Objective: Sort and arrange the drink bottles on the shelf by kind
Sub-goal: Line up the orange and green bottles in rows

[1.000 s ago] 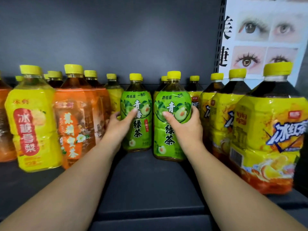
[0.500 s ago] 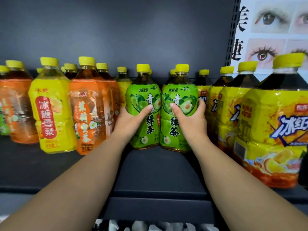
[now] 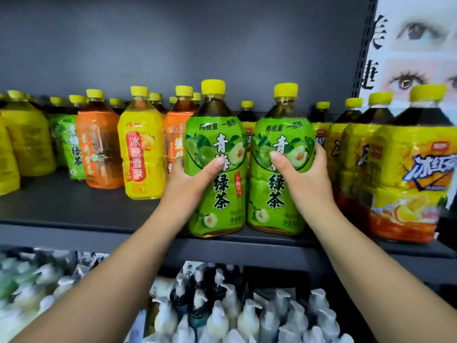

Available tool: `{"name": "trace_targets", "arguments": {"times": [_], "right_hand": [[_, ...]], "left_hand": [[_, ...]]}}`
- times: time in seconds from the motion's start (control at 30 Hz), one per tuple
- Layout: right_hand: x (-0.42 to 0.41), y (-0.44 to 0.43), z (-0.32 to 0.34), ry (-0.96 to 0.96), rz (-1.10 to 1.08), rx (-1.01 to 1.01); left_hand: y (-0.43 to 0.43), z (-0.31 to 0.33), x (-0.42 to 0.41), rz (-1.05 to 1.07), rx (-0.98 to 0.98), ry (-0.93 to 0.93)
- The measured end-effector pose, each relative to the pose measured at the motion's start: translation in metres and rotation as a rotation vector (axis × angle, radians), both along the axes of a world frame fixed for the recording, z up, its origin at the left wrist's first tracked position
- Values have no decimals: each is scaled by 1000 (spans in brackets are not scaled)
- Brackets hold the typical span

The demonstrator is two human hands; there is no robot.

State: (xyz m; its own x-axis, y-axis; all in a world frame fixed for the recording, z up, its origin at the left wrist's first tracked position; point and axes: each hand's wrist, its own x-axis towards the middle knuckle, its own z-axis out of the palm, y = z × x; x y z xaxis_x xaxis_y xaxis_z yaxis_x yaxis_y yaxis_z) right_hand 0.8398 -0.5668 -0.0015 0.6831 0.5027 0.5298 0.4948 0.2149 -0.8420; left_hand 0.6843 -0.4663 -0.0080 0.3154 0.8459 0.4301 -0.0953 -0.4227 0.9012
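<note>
- The left green tea bottle (image 3: 215, 154) and the right green tea bottle (image 3: 282, 199) stand upright, side by side, at the front edge of the dark shelf (image 3: 74, 206). They are just beside each other and almost touch.
- Both have green labels with plum pictures, yellow caps and brown tea inside.
- It is hard to tell if their bottoms sit on the shelf or hang just over it.
- The left hand (image 3: 188, 184) grips the left green tea bottle. Its thumb lies across the front of the label, and its fingers curl round the left side.
- The right hand (image 3: 304, 184) grips the right green tea bottle the same way, with its thumb on the front and its fingers round the right side.
- Both bare arms reach up from the bottom of the view.
- Just left of the held bottles stands a yellow pear drink bottle (image 3: 141, 149). An orange tea bottle (image 3: 174, 127) is half hidden behind the left green tea bottle.
- Farther left are a second orange tea bottle (image 3: 99, 144), a third green tea bottle (image 3: 71, 142) set back, and big yellow bottles (image 3: 29, 139) at the edge.
- On the right, a row of iced red tea bottles (image 3: 405, 169) with yellow labels and dark tea runs from back to front.
- More yellow caps poke up in the back row.
- A poster (image 3: 415, 45) with eyes and black letters hangs at the top right.
- Under the shelf, many white pump bottles (image 3: 222, 318) stand packed close together and look blurry.
</note>
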Motion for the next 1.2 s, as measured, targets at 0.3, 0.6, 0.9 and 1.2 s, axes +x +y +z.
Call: {"name": "trace_targets", "arguments": {"times": [0.3, 0.6, 0.9, 1.2], "right_hand": [[-89, 34, 4, 24, -46, -49], [-190, 102, 0, 37, -3, -31], [-271, 184, 2, 41, 106, -105], [-294, 251, -7, 57, 129, -54]], "left_hand": [[44, 3, -98, 35, -24, 16], [118, 1, -200, 152, -44, 17], [188, 0, -260, 307, -55, -18], [254, -8, -255, 451, -57, -14]]}}
